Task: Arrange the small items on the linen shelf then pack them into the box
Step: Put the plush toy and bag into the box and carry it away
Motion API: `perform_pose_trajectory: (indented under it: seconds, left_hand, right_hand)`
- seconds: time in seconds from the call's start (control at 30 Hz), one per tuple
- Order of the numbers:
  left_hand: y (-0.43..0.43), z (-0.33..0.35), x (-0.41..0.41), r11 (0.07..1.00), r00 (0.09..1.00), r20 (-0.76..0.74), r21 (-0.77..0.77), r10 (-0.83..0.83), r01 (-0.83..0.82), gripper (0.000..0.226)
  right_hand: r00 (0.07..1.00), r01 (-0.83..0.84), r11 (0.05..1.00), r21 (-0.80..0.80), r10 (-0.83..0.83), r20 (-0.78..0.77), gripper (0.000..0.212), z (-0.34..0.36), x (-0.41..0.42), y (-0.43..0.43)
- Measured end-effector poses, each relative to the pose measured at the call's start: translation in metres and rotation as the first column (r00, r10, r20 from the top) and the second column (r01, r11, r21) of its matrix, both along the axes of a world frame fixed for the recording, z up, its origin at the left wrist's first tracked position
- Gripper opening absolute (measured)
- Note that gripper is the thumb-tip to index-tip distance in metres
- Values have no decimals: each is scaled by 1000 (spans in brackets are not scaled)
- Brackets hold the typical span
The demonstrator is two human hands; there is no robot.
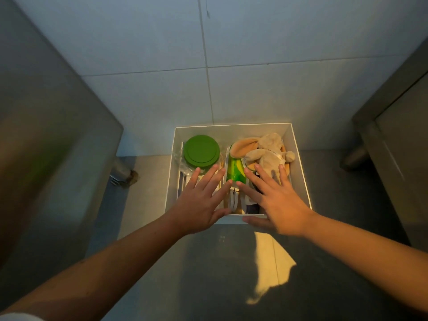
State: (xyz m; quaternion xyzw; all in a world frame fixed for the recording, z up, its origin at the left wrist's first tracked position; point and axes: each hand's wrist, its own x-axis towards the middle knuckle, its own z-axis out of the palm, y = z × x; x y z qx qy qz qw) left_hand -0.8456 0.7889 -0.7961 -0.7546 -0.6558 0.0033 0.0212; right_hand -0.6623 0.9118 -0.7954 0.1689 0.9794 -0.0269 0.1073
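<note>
A white open box point(298, 158) stands on the floor against the tiled wall. Inside it lie a container with a round green lid point(201, 152) at the back left, a green translucent item point(235, 172) in the middle, and a beige plush rabbit point(268, 154) at the back right. White and dark small items lie at the box's front, partly hidden by my hands. My left hand point(200, 202) hovers flat with spread fingers over the front left of the box. Over the front right, my right hand point(278, 200) is spread flat, its fingertips near the rabbit. Neither holds anything.
A grey cabinet side point(46, 135) rises on the left and a metal-framed unit point(393, 135) on the right, each on a round leg. The grey floor point(208, 274) carries a bright patch of light point(271, 269) in front of the box.
</note>
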Motion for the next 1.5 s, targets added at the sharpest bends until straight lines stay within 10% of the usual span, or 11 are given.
perform_pose_trajectory:
  seconds: [1.5]
  left_hand:
    - [1, -5, -3, 999, 998, 45, 9, 53, -54, 56]
  right_hand:
    - [999, -3, 1000, -6, 3, -47, 88, -3, -3, 1]
